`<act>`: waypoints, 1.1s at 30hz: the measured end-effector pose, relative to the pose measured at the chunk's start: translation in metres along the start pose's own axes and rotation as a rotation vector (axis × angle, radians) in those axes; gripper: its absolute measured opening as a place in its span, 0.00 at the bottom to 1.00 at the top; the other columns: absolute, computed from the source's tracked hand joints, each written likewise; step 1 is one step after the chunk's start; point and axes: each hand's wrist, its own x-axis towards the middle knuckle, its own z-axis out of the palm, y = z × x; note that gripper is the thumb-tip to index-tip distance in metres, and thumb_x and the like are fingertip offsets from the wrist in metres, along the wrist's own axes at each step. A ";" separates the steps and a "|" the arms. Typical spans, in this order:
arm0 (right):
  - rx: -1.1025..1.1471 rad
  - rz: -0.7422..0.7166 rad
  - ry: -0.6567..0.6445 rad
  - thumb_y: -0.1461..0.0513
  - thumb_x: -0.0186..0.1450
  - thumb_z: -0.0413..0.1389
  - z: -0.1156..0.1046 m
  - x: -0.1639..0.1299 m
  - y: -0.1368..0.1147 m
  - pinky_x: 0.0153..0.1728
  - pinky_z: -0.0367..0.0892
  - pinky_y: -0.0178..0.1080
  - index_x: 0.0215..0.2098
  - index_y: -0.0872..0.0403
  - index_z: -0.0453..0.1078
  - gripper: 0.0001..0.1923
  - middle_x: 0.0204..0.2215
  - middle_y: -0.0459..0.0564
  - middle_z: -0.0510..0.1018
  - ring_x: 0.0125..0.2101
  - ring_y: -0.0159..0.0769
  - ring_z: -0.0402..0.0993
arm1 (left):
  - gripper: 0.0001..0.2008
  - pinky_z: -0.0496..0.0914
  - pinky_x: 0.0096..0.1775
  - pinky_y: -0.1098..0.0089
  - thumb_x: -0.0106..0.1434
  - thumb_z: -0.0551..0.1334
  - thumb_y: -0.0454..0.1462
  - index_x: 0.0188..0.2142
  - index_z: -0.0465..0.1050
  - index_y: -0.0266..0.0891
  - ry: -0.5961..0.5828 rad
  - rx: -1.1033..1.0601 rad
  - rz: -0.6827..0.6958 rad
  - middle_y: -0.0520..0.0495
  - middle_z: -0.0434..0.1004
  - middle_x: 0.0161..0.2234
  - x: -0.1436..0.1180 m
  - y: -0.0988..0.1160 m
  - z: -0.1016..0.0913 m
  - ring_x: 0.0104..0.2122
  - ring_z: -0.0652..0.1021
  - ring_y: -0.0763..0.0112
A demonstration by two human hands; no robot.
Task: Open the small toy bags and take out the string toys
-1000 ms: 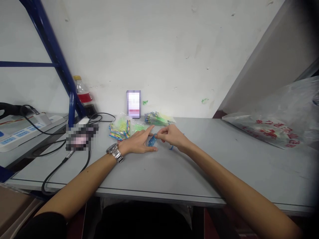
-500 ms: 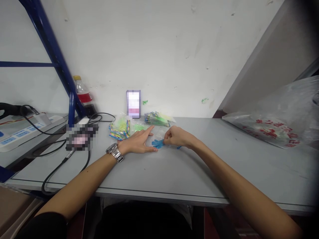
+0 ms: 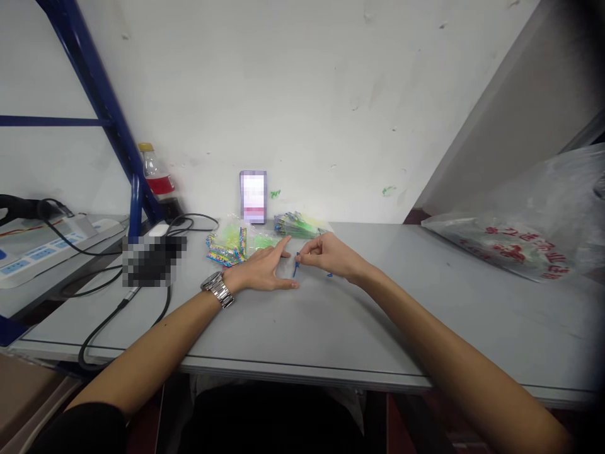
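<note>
My left hand, wearing a metal watch, rests on the table with thumb and index finger spread wide. Clear packets with green contents lie just beyond its knuckles. To its right, my right hand pinches a small blue hand-shaped toy between thumb and fingertips. The toy is seen edge-on, as a thin dark blue strip. Another bit of blue shows below the right hand's palm. Clear film seems to lie between the hands; its outline is faint.
Packets with a colourful dotted border lie left of centre, and a fanned stack of packets lies at the back. A phone leans on the wall. Cables, a cola bottle and power strip are left; a plastic bag is right.
My right hand has shifted slightly left and up, turning the blue toy from lying flat with its fingers showing to edge-on. My left hand has stayed in place.
</note>
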 end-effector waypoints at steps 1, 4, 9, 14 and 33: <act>0.039 -0.018 -0.007 0.55 0.54 0.60 0.003 0.000 -0.001 0.21 0.45 0.35 0.24 0.56 0.75 0.12 0.14 0.39 0.57 0.19 0.26 0.47 | 0.59 0.59 0.57 0.51 0.52 0.62 0.61 0.69 0.30 0.39 0.001 -0.008 -0.003 0.36 0.62 0.62 0.000 0.000 0.000 0.60 0.63 0.45; 0.095 0.001 -0.017 0.55 0.55 0.60 0.008 -0.001 -0.003 0.21 0.47 0.36 0.25 0.56 0.75 0.12 0.14 0.39 0.58 0.19 0.26 0.49 | 0.60 0.60 0.57 0.51 0.51 0.63 0.61 0.69 0.29 0.39 0.001 -0.034 -0.004 0.35 0.62 0.61 0.000 0.001 0.000 0.59 0.64 0.45; -0.033 0.144 -0.128 0.59 0.53 0.60 0.003 0.003 0.007 0.21 0.49 0.35 0.17 0.56 0.69 0.11 0.14 0.40 0.58 0.19 0.26 0.51 | 0.60 0.60 0.56 0.51 0.50 0.64 0.60 0.69 0.30 0.40 0.007 -0.050 0.006 0.34 0.64 0.60 0.000 -0.001 0.000 0.59 0.65 0.46; -0.147 0.220 -0.121 0.62 0.52 0.58 -0.003 0.008 0.016 0.19 0.53 0.34 0.17 0.56 0.69 0.07 0.14 0.41 0.59 0.18 0.27 0.54 | 0.59 0.59 0.57 0.51 0.51 0.65 0.59 0.69 0.30 0.40 0.002 -0.040 -0.012 0.35 0.64 0.60 -0.001 0.003 -0.002 0.60 0.64 0.46; -0.284 0.243 -0.147 0.62 0.52 0.58 -0.007 0.002 0.004 0.19 0.54 0.33 0.17 0.55 0.67 0.08 0.15 0.42 0.62 0.19 0.27 0.57 | 0.58 0.60 0.57 0.52 0.51 0.64 0.59 0.69 0.31 0.41 -0.007 -0.020 -0.028 0.36 0.63 0.61 -0.001 0.005 -0.003 0.60 0.64 0.47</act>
